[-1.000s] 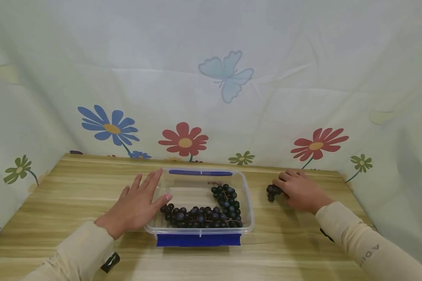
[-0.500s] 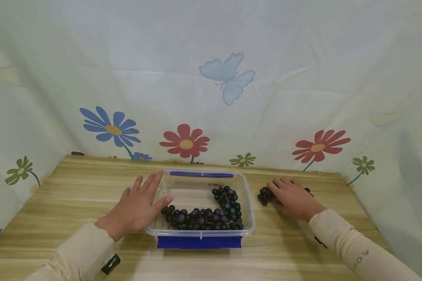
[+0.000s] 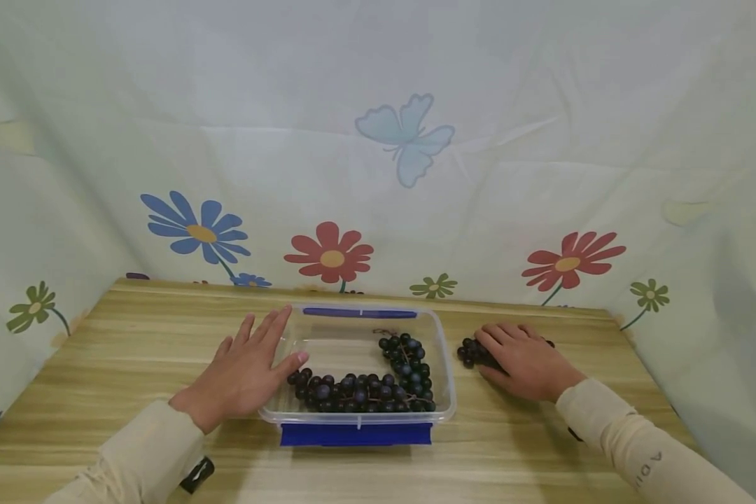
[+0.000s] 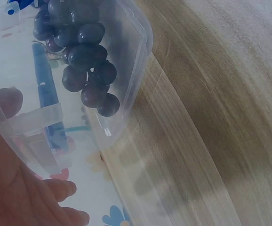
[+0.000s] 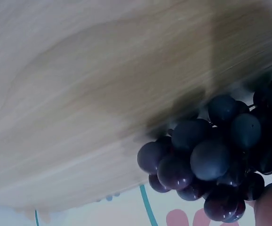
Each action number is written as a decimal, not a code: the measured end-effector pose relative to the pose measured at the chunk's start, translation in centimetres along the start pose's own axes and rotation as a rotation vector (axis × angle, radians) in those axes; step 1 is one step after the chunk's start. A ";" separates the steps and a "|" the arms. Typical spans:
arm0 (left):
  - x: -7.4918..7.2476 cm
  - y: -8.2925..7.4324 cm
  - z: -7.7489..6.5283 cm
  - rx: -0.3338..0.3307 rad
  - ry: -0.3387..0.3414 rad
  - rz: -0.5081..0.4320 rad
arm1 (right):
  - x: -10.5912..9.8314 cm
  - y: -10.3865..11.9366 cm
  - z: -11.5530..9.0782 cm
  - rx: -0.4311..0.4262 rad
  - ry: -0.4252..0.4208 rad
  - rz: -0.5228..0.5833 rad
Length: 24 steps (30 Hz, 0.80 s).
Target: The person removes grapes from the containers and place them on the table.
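Note:
A clear plastic food box [image 3: 444, 364] with blue clips stands on the table. Inside it, dark grapes [image 3: 359, 392] lie in an L along the front and right walls. My left hand [image 3: 242, 374] rests against the box's left side, fingers straight and spread, with the thumb over the rim; in the left wrist view the thumb [image 4: 8, 102] shows through the clear wall. To the right of the box, my right hand [image 3: 526, 360] grips a bunch of dark grapes [image 5: 211, 157] from above, close over the tabletop. The palm hides most of that bunch in the head view.
The table [image 3: 132, 336] has a wood-grain top. A pale cloth [image 3: 479, 196] printed with flowers and a butterfly hangs behind it and on both sides. A dark strap [image 3: 197, 474] sits at the left sleeve.
My right hand has moved a little left toward the box, and the grape bunch under it has shifted left too. The left hand and the box have stayed in place.

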State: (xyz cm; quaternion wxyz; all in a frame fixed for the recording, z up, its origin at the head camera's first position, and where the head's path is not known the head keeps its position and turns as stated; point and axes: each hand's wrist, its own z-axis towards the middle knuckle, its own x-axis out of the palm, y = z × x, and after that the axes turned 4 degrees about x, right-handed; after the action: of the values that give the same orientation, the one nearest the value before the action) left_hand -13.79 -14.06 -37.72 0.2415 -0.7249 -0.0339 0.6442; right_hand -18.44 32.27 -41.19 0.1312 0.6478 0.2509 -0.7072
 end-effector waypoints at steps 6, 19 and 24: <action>0.0 0.0 0.0 0.008 -0.009 0.001 | -0.4 -0.4 -0.8 -0.018 0.043 0.000; 0.2 0.1 -0.1 0.009 -0.019 0.020 | -0.9 -0.5 -1.2 -0.041 0.020 0.041; 0.2 0.1 0.0 0.013 -0.023 0.020 | -1.3 -0.6 -1.3 -0.032 0.033 0.053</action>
State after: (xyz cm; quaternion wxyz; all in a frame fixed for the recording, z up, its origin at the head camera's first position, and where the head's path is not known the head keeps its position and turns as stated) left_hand -13.77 -14.05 -37.93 0.2393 -0.7163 -0.0252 0.6550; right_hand -17.49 33.26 -39.82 0.1562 0.6635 0.2469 -0.6887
